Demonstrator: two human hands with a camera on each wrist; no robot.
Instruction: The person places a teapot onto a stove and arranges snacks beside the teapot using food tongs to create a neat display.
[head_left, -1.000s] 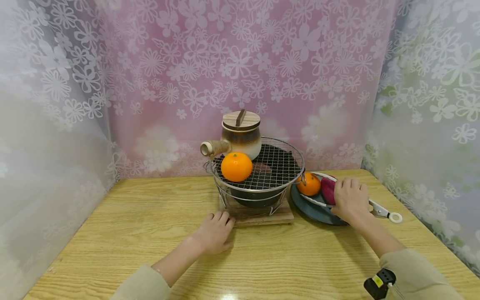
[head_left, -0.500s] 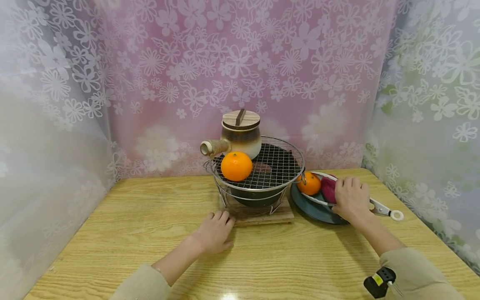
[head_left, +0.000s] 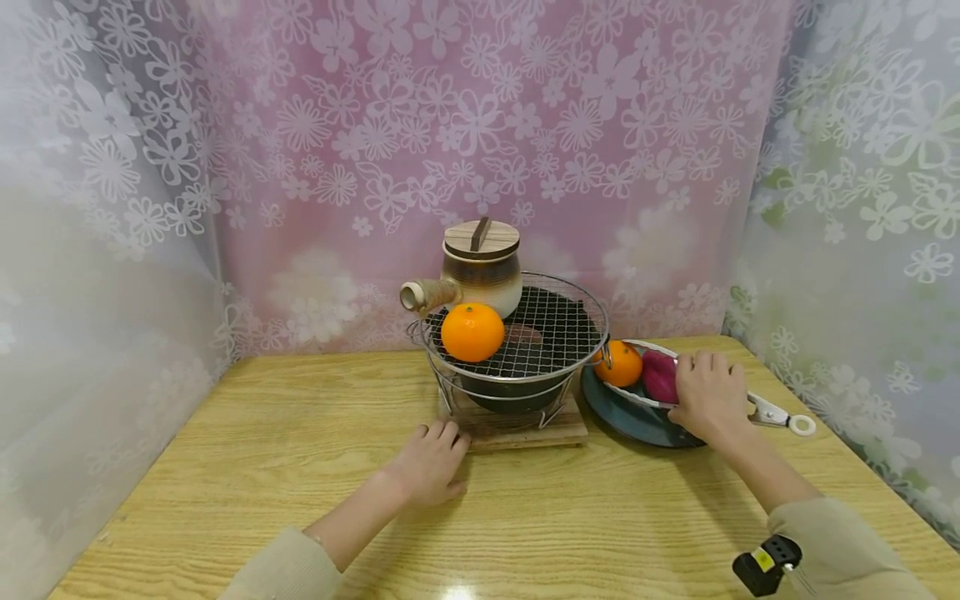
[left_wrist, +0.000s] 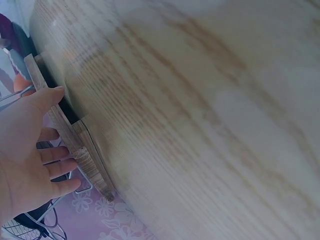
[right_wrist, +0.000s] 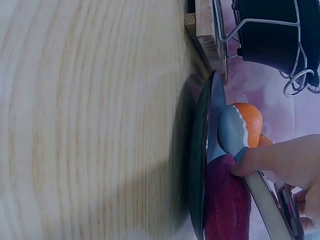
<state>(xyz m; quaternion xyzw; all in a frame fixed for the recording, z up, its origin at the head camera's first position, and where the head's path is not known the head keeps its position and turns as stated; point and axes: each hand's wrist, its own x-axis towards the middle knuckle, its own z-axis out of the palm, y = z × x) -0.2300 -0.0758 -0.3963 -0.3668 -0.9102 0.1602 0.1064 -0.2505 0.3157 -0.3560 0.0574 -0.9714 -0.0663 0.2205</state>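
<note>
My right hand (head_left: pixel 711 396) grips a pair of tongs (right_wrist: pixel 262 197) with pale arms and scalloped grey-blue tips. The tips lie on either side of a small orange (head_left: pixel 619 364) over a dark plate (head_left: pixel 637 429); whether it touches the plate cannot be told. A purple sweet potato (right_wrist: pixel 227 200) lies on the plate beside the tongs, partly behind my hand in the head view. My left hand (head_left: pixel 429 464) rests with loose fingers at the front left corner of a wooden board (head_left: pixel 525 437); in the left wrist view its thumb and fingers lie against the board's edge.
On the board stands a dark stove in a wire frame, topped by a round wire grill (head_left: pixel 558 333). A larger orange (head_left: pixel 472 332) and a lidded clay pot (head_left: pixel 483 271) with a side handle sit on the grill. Floral curtains (head_left: pixel 480 125) enclose the wooden table (head_left: pixel 300 433).
My right hand and the tongs have shifted slightly right and away from me, and the small orange has risen slightly in view. More of the sweet potato shows. My left hand stays still.
</note>
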